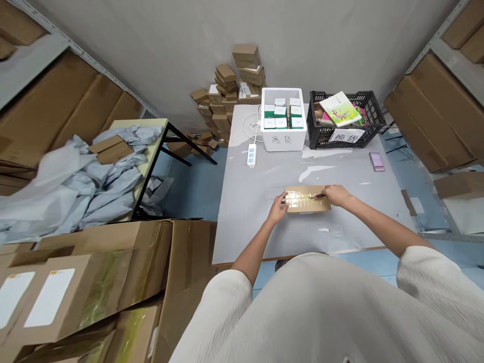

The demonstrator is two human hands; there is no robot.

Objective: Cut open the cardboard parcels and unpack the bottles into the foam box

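Note:
A small cardboard box (304, 205) with shiny clear tape along its top lies on the grey table (242, 212) in front of me. My left hand (279, 206) grips the left end of the box, thumb and fingers around its edge. In my right hand (338, 195) is a utility knife (318, 195) with a dark and red handle. Its tip points left and rests on or just over the tape; I cannot tell whether it cuts in. The fingers of the right hand are closed around the handle.
Behind the box stand a white foam box (283, 141) of green-and-white cartons and a black crate (315, 133) of books. A power strip (251, 155) and a phone-like pink object (377, 162) lie nearby. Large cartons (124, 267) crowd the left; grey plastic bags (109, 176) cover another table.

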